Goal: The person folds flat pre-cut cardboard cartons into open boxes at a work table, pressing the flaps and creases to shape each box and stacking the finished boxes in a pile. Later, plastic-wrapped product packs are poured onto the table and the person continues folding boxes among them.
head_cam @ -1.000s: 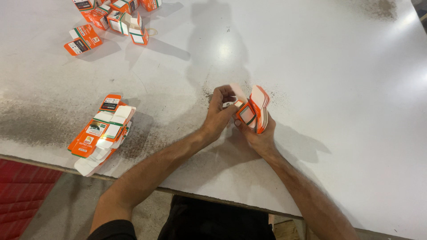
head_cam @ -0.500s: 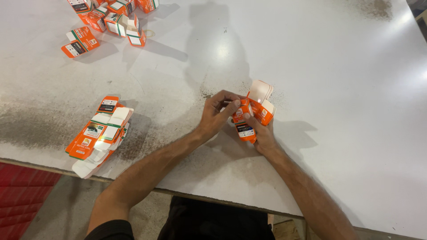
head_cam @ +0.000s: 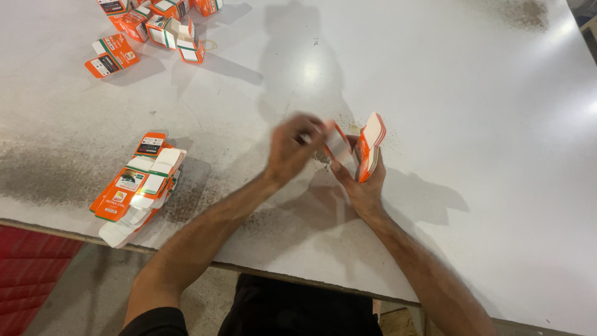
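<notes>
White table [head_cam: 472, 112] fills most of the view, with grey scuffed patches along the near edge and a dark smudge at the far right corner. Red surface [head_cam: 31, 274] shows below the table edge at lower left.

Flat stack [head_cam: 138, 185] of orange-and-white unfolded cartons lies near the front edge on the left, slightly fanned, well apart from both hands. Loose pile [head_cam: 155, 15] of folded orange boxes sits at the far left, partly cut off by the frame; one more box [head_cam: 112, 55] lies flat just beside it, on the near side.

Both forearms come in from the bottom and meet at table centre.

Right hand [head_cam: 360, 180] grips an orange-and-white carton [head_cam: 368, 146], held upright on edge just above the table. Fingers are curled around its lower half; white end flap points up. A second flap or panel [head_cam: 339, 144] sticks out to the left of it, toward the other hand.

Left hand [head_cam: 293, 149] is motion-blurred. It sits just left of the carton with fingers bent and fingertips at that left panel. Looks like a pinch on the flap, but blur is too heavy: can't tell if it actually grips or only touches.

Hand shadows fall on the table to the right of the carton.
</notes>
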